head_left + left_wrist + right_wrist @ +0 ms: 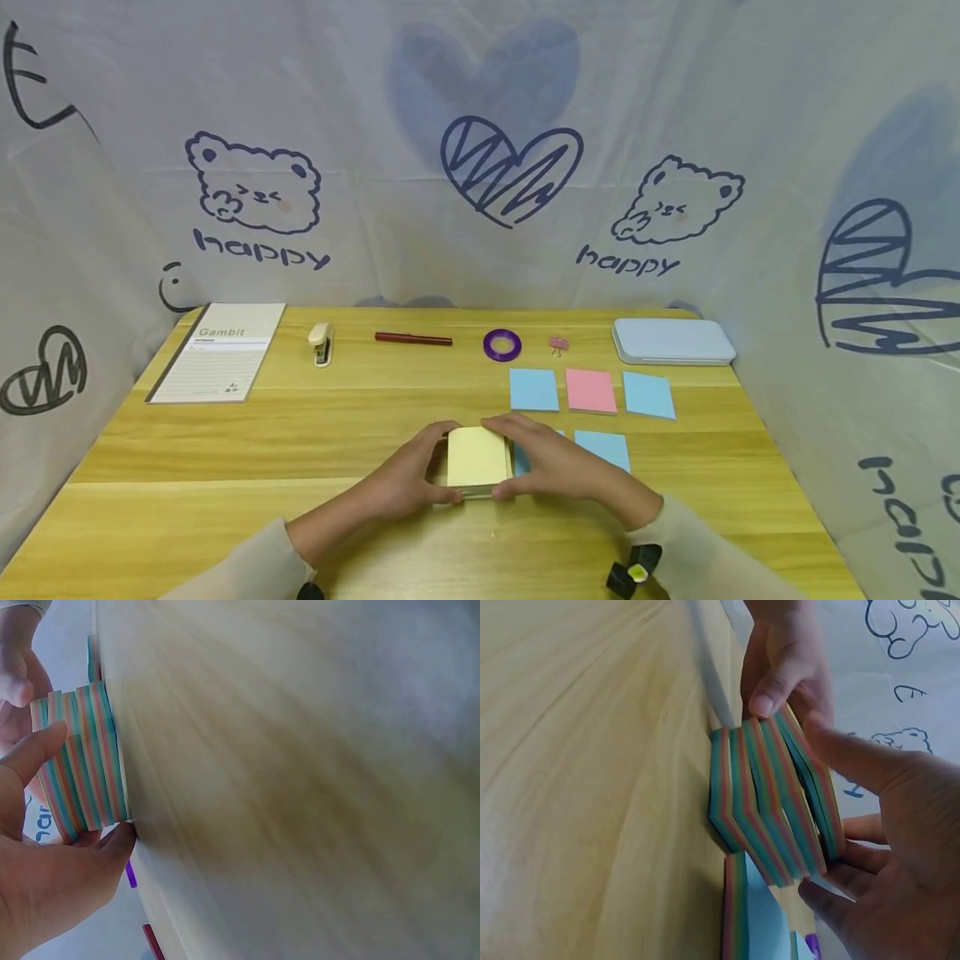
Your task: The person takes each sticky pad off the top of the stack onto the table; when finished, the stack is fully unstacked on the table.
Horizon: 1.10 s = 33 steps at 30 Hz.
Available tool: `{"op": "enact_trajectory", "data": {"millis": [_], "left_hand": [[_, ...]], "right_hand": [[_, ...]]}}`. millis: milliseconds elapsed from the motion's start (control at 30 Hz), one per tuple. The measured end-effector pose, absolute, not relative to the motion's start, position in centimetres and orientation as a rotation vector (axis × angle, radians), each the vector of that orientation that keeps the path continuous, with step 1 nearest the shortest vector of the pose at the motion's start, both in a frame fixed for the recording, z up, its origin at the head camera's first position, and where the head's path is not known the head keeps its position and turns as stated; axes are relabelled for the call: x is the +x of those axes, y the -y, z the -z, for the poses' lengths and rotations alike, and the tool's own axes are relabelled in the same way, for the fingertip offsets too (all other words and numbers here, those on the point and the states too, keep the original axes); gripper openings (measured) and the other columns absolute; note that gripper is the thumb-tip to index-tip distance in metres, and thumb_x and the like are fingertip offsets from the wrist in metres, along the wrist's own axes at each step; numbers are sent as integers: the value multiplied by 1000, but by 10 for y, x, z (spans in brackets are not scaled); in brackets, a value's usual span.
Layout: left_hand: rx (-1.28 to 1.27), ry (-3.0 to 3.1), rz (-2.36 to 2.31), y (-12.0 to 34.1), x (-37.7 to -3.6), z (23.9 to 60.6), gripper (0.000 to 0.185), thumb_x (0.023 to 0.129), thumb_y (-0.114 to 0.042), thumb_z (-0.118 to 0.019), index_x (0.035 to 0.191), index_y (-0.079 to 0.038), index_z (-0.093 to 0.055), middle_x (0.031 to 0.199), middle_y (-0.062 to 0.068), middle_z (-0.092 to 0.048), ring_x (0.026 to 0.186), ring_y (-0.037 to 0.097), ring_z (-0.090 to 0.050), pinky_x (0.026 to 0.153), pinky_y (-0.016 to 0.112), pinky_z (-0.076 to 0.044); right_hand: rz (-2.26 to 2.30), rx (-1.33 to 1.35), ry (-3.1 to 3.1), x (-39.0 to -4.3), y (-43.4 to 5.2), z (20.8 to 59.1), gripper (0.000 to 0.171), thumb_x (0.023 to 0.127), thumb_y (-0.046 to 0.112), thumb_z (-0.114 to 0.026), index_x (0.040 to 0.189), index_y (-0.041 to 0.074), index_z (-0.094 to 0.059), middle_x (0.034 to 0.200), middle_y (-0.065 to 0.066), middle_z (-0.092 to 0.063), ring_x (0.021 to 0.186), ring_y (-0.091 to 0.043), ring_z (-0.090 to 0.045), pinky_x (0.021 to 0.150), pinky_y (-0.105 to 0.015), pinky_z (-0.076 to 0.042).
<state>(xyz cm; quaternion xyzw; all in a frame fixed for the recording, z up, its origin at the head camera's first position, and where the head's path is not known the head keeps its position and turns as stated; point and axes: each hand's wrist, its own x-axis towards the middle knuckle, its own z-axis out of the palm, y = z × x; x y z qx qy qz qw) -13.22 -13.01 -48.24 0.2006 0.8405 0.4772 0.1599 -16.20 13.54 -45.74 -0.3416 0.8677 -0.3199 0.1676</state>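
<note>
Left hand [411,475]: fingers and thumb pinch the left side of a stack of square paper note pads, yellow-topped with multicoloured striped edges [477,457], at the middle of the yellow wood-grain table [225,517]. Right hand [550,458]: thumb and fingers grip the stack's right side, beside a light-blue square paper pad [603,448].
</note>
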Motion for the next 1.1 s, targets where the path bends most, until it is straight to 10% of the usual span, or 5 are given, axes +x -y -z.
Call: {"op": "enact_trajectory", "data": {"millis": [1100], "left_hand": [[593, -2426, -1310, 129, -131, 484, 86, 85, -17, -87, 154, -3, -38, 149, 19, -46, 141, 40, -43, 118, 59, -33]], "right_hand": [[877, -998, -2571, -158, -163, 451, 86, 88, 37, -84, 157, 10, -42, 155, -6, -47, 141, -31, -47, 113, -53, -44]]}}
